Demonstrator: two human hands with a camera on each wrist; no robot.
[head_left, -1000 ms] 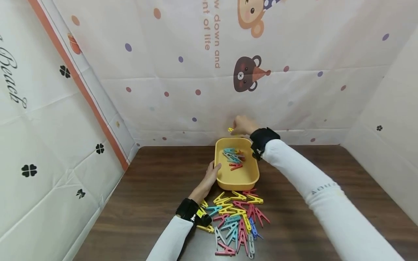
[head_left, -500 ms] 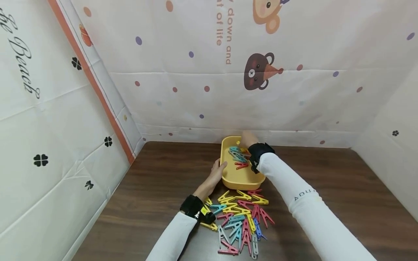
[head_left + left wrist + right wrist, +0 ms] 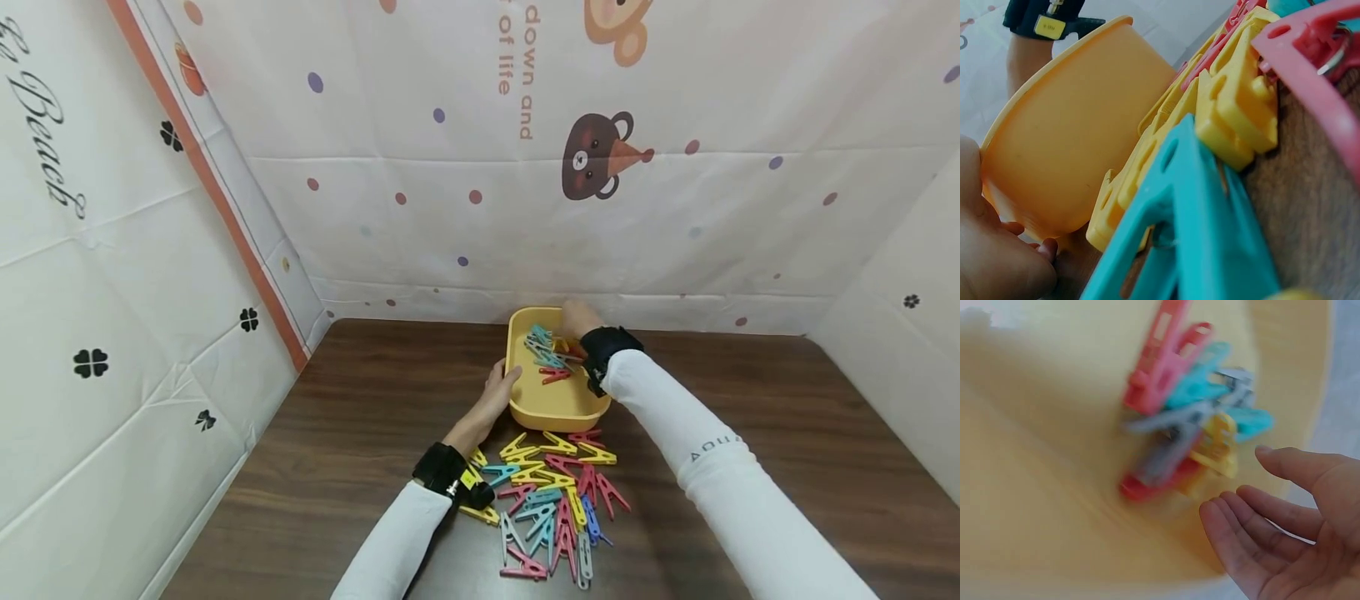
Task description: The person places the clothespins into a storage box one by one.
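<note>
A yellow plastic tub [image 3: 555, 407] stands at the back of the table, gripped at its left side by my left hand [image 3: 487, 407]. In the left wrist view, the fingertips [image 3: 1047, 249] curl beneath its bottom edge. My right hand [image 3: 1297, 519] is at the tub's far right corner, fingers spread apart from the thumb and nothing between them. Close to those fingers, a yellow clothespin [image 3: 1217, 447] lies among teal, grey and red clothespins inside the tub. In the head view, the right fingers are largely hidden.
Several loose clothespins, yellow, red, teal, grey and one blue clothespin [image 3: 591, 523], lie in front of the tub on the brown wooden table [image 3: 360, 433]. A patterned white cloth [image 3: 420, 225] hangs behind, close to the tub's far edge.
My right hand came down from above the far rim into the tub with a yellow clothespin, let it go, and shifted slightly right. The left hand keeps its hold on the tub.
</note>
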